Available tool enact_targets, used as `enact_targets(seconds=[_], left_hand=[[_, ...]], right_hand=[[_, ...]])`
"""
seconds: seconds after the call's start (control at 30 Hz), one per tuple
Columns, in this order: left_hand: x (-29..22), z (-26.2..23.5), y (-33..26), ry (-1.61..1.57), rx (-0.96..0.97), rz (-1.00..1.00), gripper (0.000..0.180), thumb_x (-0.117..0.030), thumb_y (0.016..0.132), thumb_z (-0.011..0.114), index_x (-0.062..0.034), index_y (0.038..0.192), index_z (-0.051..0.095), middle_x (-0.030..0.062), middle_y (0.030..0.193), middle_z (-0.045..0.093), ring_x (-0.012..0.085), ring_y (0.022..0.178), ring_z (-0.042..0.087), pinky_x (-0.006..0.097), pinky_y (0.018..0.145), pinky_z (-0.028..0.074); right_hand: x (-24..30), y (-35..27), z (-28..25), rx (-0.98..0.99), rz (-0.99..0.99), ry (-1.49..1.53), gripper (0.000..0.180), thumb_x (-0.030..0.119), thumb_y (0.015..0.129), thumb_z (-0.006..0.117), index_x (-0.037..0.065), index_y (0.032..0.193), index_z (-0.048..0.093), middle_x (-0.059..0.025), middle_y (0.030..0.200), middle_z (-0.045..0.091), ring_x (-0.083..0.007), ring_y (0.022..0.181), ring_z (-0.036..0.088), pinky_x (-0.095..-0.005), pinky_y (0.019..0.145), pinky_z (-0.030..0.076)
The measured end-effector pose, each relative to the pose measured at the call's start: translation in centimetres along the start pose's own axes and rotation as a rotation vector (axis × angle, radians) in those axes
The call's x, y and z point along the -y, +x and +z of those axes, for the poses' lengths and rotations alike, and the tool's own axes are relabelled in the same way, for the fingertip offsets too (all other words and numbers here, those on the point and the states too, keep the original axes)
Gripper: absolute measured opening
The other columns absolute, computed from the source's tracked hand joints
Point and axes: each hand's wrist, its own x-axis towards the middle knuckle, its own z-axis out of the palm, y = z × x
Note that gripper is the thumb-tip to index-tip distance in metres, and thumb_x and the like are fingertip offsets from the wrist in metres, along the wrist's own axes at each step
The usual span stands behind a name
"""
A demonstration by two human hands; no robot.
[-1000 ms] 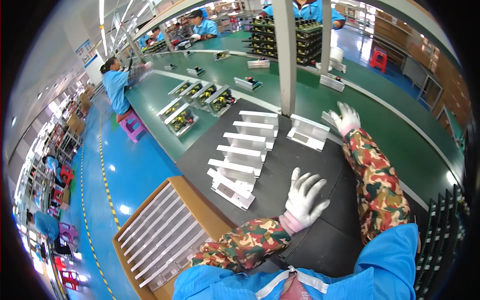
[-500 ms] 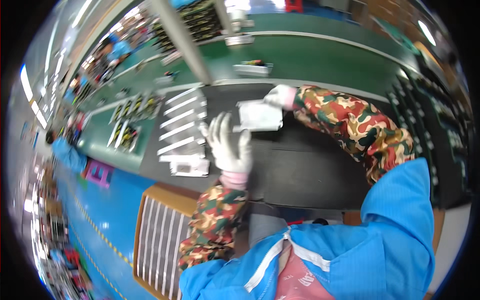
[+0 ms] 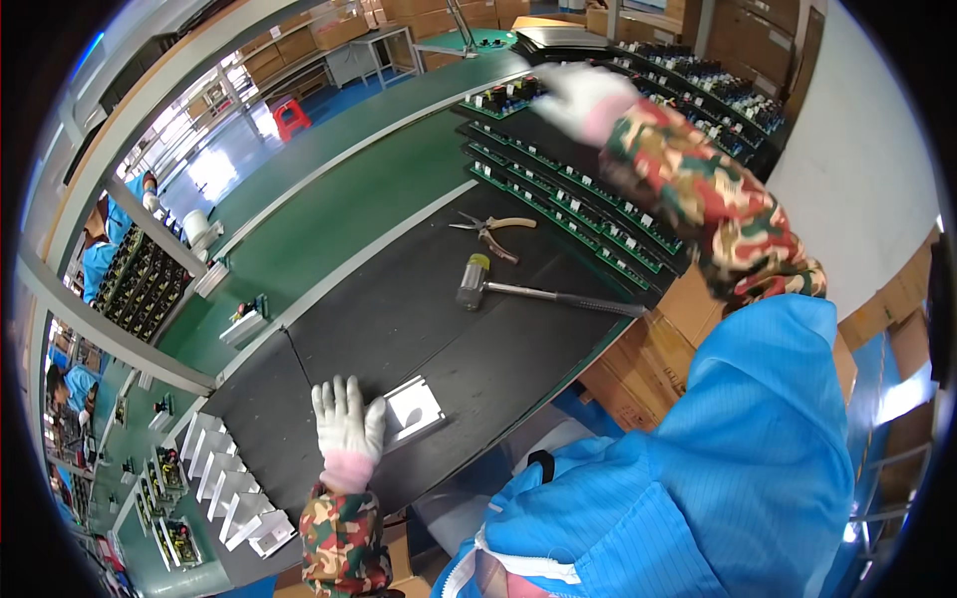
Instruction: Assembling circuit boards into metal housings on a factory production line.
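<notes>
My left hand [image 3: 348, 427], in a white glove, lies flat with spread fingers on the black mat [image 3: 429, 319], its edge touching a white rectangular metal part [image 3: 413, 410]. My right hand [image 3: 580, 95], also gloved and blurred, reaches far out over rows of green circuit boards [image 3: 573, 204] in black racks and holds nothing that I can see. A small hammer [image 3: 528, 290] with a metal handle and a pair of pliers [image 3: 493, 229] lie on the mat between the two hands.
Several white metal parts [image 3: 234, 488] stand in a row at the lower left. A green conveyor belt [image 3: 339, 214] runs behind the mat. Cardboard boxes [image 3: 648, 349] sit below the bench on the right. Other workers in blue sit at the far left.
My view has swung to the right. The right hand let go of the white part, which now lies on the mat, and reached out over the circuit boards. The left hand came down flat.
</notes>
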Motion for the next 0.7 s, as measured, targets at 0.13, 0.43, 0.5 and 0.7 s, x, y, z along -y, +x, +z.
enact_targets(seconds=[0.13,0.43,0.5,0.7], left_hand=[[-1.0,1.5,-0.1,-0.082,0.211,-0.019,0.076,-0.055,0.100,0.026,0.0085,0.135,0.047,0.0322,0.135,0.050,0.0458,0.131,0.042,0.051,0.118,0.017],[-2.4,-0.7,0.4,-0.007,-0.124,0.322,0.018,-0.015,0.085,0.057,-0.0068,0.101,0.062,0.0193,0.115,0.062,0.0382,0.105,0.059,0.054,0.101,0.040],[-2.6,-0.2,0.8,-0.088,-0.117,0.301,0.024,-0.021,0.089,0.055,-0.0035,0.104,0.063,0.0197,0.110,0.064,0.0371,0.104,0.059,0.051,0.102,0.040],[-2.5,-0.1,-0.5,-0.171,-0.039,0.076,0.037,-0.025,0.098,0.048,0.0036,0.116,0.062,0.0208,0.116,0.065,0.0384,0.112,0.059,0.048,0.109,0.037]], right_hand=[[-23.4,-1.1,6.0,0.175,0.626,-0.463,0.058,0.048,0.090,0.048,0.013,0.136,0.054,-0.0210,0.113,0.067,-0.0379,0.100,0.065,-0.0478,0.088,0.052],[-23.9,0.4,7.1,0.302,0.539,-0.403,0.060,0.054,0.086,0.059,0.014,0.132,0.060,-0.0196,0.119,0.067,-0.0331,0.105,0.066,-0.0398,0.094,0.048],[-20.8,-0.2,3.5,0.117,0.355,-0.161,0.048,0.045,0.090,0.060,0.007,0.119,0.063,-0.0159,0.096,0.068,-0.0231,0.083,0.064,-0.0357,0.081,0.049],[11.4,-13.0,1.6,0.111,-0.290,0.468,0.031,0.027,0.075,0.075,0.005,0.095,0.066,-0.0092,0.074,0.062,-0.0237,0.068,0.063,-0.0343,0.064,0.051]])
